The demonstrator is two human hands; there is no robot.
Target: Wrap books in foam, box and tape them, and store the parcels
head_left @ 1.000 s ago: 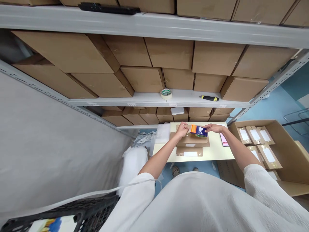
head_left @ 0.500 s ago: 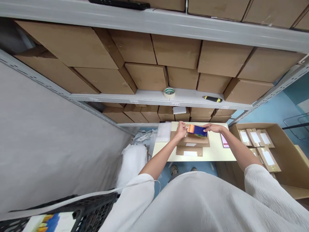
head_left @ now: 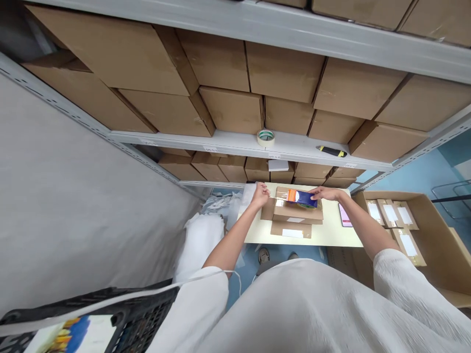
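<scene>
My right hand [head_left: 326, 193] grips a blue and orange tape dispenser [head_left: 304, 198] over a closed cardboard box [head_left: 297, 213]. To the left, my left hand [head_left: 260, 194] is closed in a pinch on the end of a strip of clear packing tape [head_left: 276, 197], which stretches from the dispenser. In front of that box, on the near side, lies another brown cardboard piece with a white label [head_left: 292, 233]. Both rest on a pale yellow table [head_left: 333, 236]. The roll inside the dispenser is mostly hidden.
A phone [head_left: 345, 214] lies right of the box. Beyond the table, shelves of cartons hold a tape roll [head_left: 265, 138] and a utility knife [head_left: 331, 151]. A large carton [head_left: 437, 235] of labelled boxes stands right; white wrapping [head_left: 202, 245] and a black crate [head_left: 147, 314] are left.
My left hand has moved left, away from the dispenser, and a length of tape now spans the gap. My right hand stays over the box with the dispenser. The view has shifted slightly.
</scene>
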